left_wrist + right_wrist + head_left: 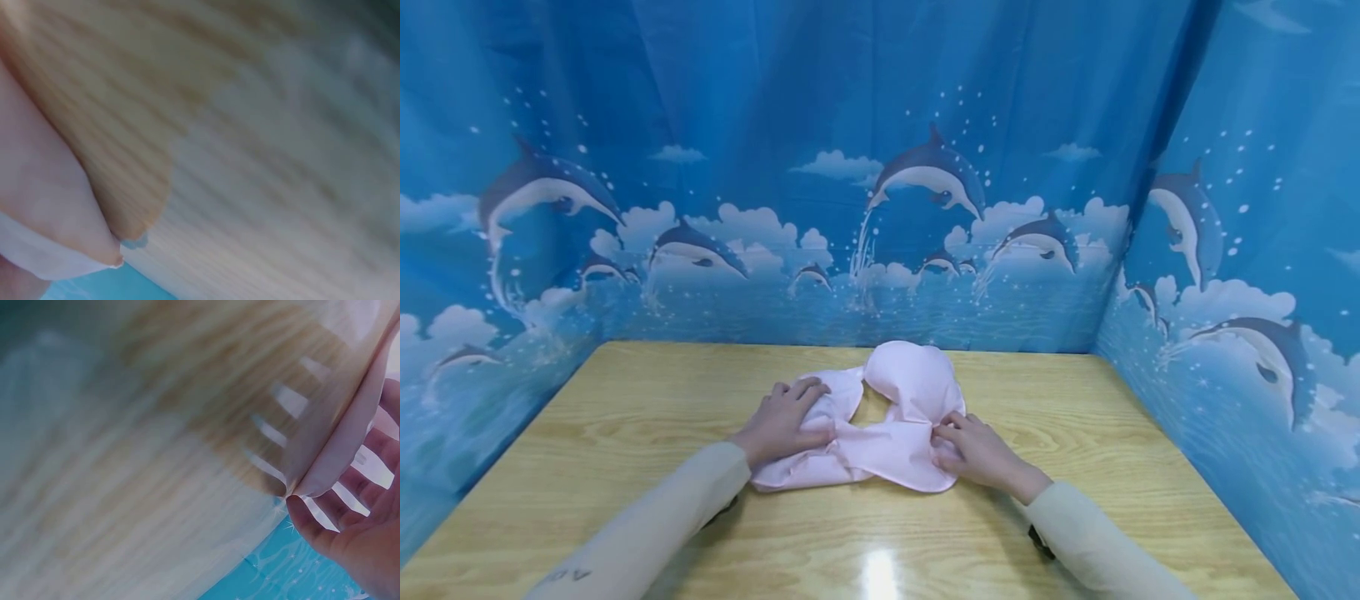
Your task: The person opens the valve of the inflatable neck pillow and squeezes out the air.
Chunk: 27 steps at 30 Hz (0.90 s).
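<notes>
A pale pink cloth piece (887,446) with rounded, petal-like lobes lies on the table, a gap at its middle showing the wood. My left hand (786,423) rests on its left part, fingers spread and thumb beside a crease. At the right part, my right hand (976,450) pinches the cloth, which puckers at the fingertips. Close up in the right wrist view, the thumb (306,522) meets the cloth's edge while the other fingers lie partly behind the fabric (340,447). Pink fabric (44,181) fills the lower left of the left wrist view, hiding most of that hand.
The wood-grain table (647,400) has a glossy top, with a bright light reflection near its front. Blue curtains (760,150) printed with dolphins stand along its back and both sides. Light sleeves (655,517) cover both forearms.
</notes>
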Each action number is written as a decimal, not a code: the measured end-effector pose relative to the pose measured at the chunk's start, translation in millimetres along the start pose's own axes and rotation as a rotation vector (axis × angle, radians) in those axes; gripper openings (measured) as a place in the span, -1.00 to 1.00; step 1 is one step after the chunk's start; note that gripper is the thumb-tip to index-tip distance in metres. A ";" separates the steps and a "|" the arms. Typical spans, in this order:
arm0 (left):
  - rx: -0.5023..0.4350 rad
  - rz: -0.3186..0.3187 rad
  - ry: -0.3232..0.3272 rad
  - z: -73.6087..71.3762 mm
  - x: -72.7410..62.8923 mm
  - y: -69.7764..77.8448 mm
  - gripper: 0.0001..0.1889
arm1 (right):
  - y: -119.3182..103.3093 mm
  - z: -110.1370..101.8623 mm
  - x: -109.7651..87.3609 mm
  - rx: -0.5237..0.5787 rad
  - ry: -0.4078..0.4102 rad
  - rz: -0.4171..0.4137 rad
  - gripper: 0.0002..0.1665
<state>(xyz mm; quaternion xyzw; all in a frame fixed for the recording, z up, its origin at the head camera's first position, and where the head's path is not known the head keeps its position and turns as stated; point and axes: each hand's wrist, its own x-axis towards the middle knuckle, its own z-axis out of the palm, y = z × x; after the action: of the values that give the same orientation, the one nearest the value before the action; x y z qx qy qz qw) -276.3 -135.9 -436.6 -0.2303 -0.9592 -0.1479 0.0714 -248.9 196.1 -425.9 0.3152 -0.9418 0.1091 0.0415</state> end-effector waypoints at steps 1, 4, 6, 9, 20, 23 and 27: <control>0.002 0.006 0.003 0.0 0.0 -0.1 -0.24 | 0.1 0.2 -0.1 -0.001 0.003 -0.002 -0.66; -0.003 0.015 -0.003 0.1 0.3 0.3 -0.25 | 0.2 0.7 -0.3 -0.006 0.011 -0.009 -0.68; -0.006 0.023 0.000 0.4 0.4 0.2 -0.26 | 0.2 0.8 -0.2 -0.008 0.013 -0.010 -0.68; 0.002 0.048 0.014 1.2 0.9 0.1 -0.29 | 0.0 0.3 -0.1 -0.007 0.014 -0.009 -0.67; 0.089 0.074 0.035 2.3 0.8 1.8 -0.30 | 0.4 0.2 -0.3 -0.012 0.019 -0.019 -0.67; 0.105 0.069 0.036 3.4 0.8 1.8 -0.30 | 0.7 0.5 -0.5 -0.016 0.028 -0.027 -0.67; 0.114 0.070 0.030 2.7 1.1 2.3 -0.27 | 0.8 0.8 -0.6 -0.017 0.034 -0.027 -0.68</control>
<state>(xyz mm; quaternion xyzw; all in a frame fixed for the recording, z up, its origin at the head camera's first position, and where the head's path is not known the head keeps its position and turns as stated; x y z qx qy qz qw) -276.5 -132.6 -438.4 -0.2569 -0.9562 -0.0938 0.1040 -248.9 196.9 -427.0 0.3257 -0.9375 0.1058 0.0614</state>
